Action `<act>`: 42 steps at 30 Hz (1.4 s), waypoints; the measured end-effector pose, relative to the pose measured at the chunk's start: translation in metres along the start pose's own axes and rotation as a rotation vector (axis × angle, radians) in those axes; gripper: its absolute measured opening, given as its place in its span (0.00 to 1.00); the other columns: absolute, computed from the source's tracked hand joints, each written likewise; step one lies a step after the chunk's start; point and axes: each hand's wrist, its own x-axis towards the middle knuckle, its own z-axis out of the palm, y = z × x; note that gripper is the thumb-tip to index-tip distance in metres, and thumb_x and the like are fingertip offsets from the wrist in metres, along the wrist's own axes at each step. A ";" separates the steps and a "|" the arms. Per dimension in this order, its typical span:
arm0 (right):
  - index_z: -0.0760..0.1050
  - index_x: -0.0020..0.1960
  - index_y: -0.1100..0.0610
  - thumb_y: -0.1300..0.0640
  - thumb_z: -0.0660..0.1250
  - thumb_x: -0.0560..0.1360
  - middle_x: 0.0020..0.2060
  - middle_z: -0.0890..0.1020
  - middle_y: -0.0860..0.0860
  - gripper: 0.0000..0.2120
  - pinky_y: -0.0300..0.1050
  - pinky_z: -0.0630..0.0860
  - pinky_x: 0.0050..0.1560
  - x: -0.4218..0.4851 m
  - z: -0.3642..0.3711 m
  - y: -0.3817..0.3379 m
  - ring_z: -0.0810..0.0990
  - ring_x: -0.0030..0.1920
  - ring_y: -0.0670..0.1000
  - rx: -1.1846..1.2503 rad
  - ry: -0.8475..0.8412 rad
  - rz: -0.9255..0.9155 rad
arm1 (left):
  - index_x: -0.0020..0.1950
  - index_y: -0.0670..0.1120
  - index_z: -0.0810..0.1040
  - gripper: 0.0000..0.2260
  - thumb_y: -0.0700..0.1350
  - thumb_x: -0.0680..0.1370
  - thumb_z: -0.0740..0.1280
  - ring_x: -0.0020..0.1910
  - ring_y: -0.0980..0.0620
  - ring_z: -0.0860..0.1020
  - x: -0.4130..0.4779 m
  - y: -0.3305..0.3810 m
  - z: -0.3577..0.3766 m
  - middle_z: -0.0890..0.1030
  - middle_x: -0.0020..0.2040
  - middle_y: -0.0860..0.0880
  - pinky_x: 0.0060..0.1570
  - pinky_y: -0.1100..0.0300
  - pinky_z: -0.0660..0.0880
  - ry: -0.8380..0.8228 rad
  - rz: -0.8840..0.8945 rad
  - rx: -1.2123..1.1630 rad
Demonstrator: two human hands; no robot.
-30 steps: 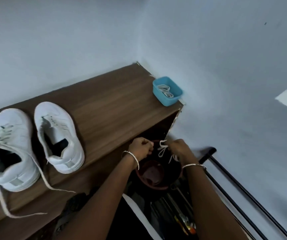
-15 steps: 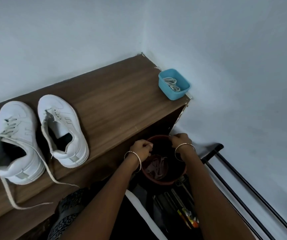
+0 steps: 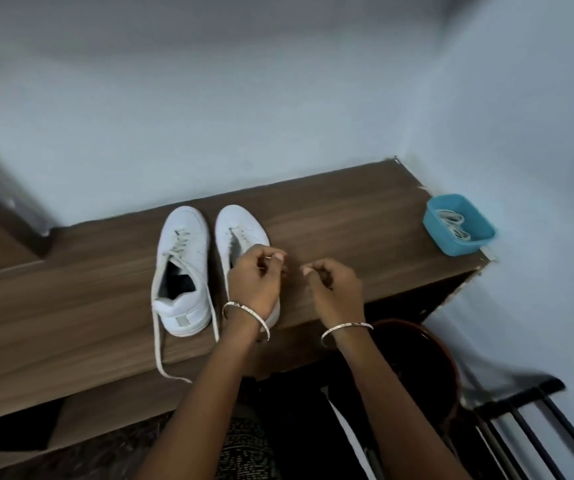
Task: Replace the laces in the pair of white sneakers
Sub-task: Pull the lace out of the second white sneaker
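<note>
Two white sneakers stand side by side on the brown wooden bench top [image 3: 348,216], toes toward the wall. The left sneaker [image 3: 183,268] keeps its loosened old lace [image 3: 156,341], whose ends trail over the front edge. The right sneaker [image 3: 239,233] shows bare eyelets, and my left hand [image 3: 256,282] hovers over its heel and hides that part. My right hand [image 3: 336,289] is just to the right, above bare wood. Both hands have loosely curled fingers and hold nothing. A blue tub [image 3: 465,242] with white laces [image 3: 453,225] sits at the bench's right end.
A dark reddish-brown bucket [image 3: 448,362] stands on the floor below the bench's right front corner, by my right forearm. Black metal bars [image 3: 521,431] lie at the lower right. Pale walls close off the back and right sides.
The lace I held over the bucket is gone from my hands. Both hands have come up from the bucket to the bench top beside the right sneaker. My view has swung left.
</note>
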 end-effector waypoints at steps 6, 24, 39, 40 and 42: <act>0.80 0.58 0.54 0.42 0.70 0.70 0.52 0.85 0.50 0.22 0.50 0.78 0.56 0.008 0.061 -0.022 0.83 0.54 0.50 -0.139 -0.167 -0.007 | 0.58 0.41 0.80 0.10 0.40 0.78 0.65 0.56 0.43 0.80 0.004 -0.018 -0.046 0.83 0.54 0.43 0.52 0.58 0.71 0.276 -0.065 0.336; 0.85 0.54 0.55 0.56 0.68 0.75 0.46 0.86 0.58 0.11 0.46 0.76 0.47 0.058 0.026 0.010 0.82 0.51 0.60 -0.415 -0.093 0.013 | 0.75 0.51 0.69 0.24 0.49 0.79 0.67 0.66 0.47 0.75 0.030 -0.045 0.006 0.76 0.68 0.47 0.67 0.52 0.71 -0.179 -0.316 0.110; 0.82 0.44 0.55 0.59 0.67 0.72 0.40 0.84 0.48 0.05 0.48 0.76 0.48 0.013 0.079 -0.049 0.79 0.44 0.52 -0.229 0.147 -0.573 | 0.43 0.47 0.82 0.09 0.37 0.78 0.65 0.29 0.47 0.81 0.039 -0.029 -0.110 0.82 0.33 0.46 0.36 0.52 0.80 0.266 -0.146 -0.035; 0.82 0.44 0.54 0.60 0.69 0.72 0.39 0.84 0.48 0.04 0.48 0.76 0.47 0.011 0.088 -0.052 0.79 0.44 0.51 -0.207 0.093 -0.573 | 0.42 0.49 0.82 0.08 0.39 0.77 0.67 0.31 0.47 0.81 0.042 -0.035 -0.123 0.83 0.34 0.48 0.38 0.54 0.79 0.343 -0.128 0.074; 0.82 0.45 0.54 0.61 0.70 0.73 0.38 0.83 0.48 0.04 0.48 0.76 0.45 0.009 0.104 -0.056 0.78 0.43 0.51 -0.187 -0.017 -0.561 | 0.44 0.49 0.83 0.06 0.40 0.76 0.69 0.37 0.49 0.80 0.046 -0.041 -0.144 0.84 0.39 0.49 0.43 0.60 0.74 0.429 -0.123 0.276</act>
